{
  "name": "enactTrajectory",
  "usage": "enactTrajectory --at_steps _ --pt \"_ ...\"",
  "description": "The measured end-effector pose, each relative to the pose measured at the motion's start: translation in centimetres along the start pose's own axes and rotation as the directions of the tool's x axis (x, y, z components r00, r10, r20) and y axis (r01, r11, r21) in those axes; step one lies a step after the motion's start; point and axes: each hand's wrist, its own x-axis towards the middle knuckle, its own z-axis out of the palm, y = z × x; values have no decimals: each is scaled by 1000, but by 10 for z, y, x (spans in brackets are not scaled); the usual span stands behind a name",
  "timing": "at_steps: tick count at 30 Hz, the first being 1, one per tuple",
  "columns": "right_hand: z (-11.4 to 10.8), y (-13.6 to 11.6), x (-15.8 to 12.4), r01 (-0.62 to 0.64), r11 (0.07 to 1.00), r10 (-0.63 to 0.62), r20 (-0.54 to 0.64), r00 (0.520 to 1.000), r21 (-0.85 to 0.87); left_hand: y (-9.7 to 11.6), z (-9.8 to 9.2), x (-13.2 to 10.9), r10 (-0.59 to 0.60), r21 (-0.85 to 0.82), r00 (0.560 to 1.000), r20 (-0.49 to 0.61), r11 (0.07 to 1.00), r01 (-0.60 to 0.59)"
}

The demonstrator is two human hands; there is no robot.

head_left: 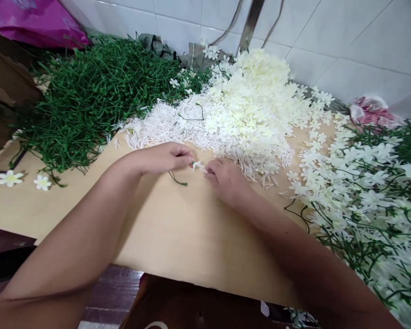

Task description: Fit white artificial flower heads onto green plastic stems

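Note:
My left hand [164, 157] is closed in a pinch on a thin green stem [176, 179] that curls down beneath it. My right hand [226, 179] is closed too, its fingertips pinching a small white flower piece [199, 165] held between both hands. Both hands meet above a tan board [178, 228], just in front of a heap of thin white stamen pieces [164, 125] and a mound of cream flower petals [256, 98].
A big pile of green stems [89, 96] lies at the back left. Finished white flowers on stems [373, 192] cover the right side. Two loose flowers [23, 179] lie at the left. A magenta bag [34, 20] and white tiled wall [345, 36] are behind.

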Motion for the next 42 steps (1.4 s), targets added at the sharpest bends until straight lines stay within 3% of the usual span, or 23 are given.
enactTrajectory --at_steps 2,4,6,8,9,11,13,15,23,26,29,32,35,38,42 --pt "-10 13 0 2 997 2 -51 999 76 -2 1 1 23 91 999 40 996 -26" --pt "-22 25 2 -21 975 47 -115 992 220 -2 3 3 58 199 993 -105 979 -36" --pt "-33 36 5 -31 903 121 -185 975 428 1 9 9 123 309 926 -358 951 -7" --pt "-41 43 8 2 790 179 -233 956 614 8 19 19 214 405 833 -511 914 13" --pt "-43 46 9 24 737 195 -248 949 675 12 25 25 252 457 827 -503 890 7" --pt "-44 49 9 60 668 215 -269 939 742 22 37 38 320 603 863 -391 797 -23" --pt "-43 50 9 73 636 215 -267 939 768 29 46 50 354 725 891 -285 688 -42" --pt "-40 49 8 67 619 200 -239 950 782 31 50 60 350 765 902 -254 643 -35" --pt "-35 49 10 34 604 166 -168 972 796 23 45 61 331 624 854 -401 782 -10" --pt "-31 53 11 37 593 202 -194 960 804 22 47 62 357 670 872 -334 741 -46" --pt "-26 56 11 23 578 243 -199 949 816 20 48 66 410 720 863 -295 689 -81" --pt "-22 55 10 18 557 264 -197 944 831 20 45 67 382 566 838 -390 817 -109" --pt "-20 50 10 61 572 283 -267 921 818 23 39 64 185 73 849 -494 983 -171" --pt "-20 45 10 143 660 268 -409 872 737 27 36 61 3 -383 904 -428 905 -185" --pt "-18 42 9 215 806 180 -575 798 551 29 38 59 -72 -621 955 -287 774 -128"
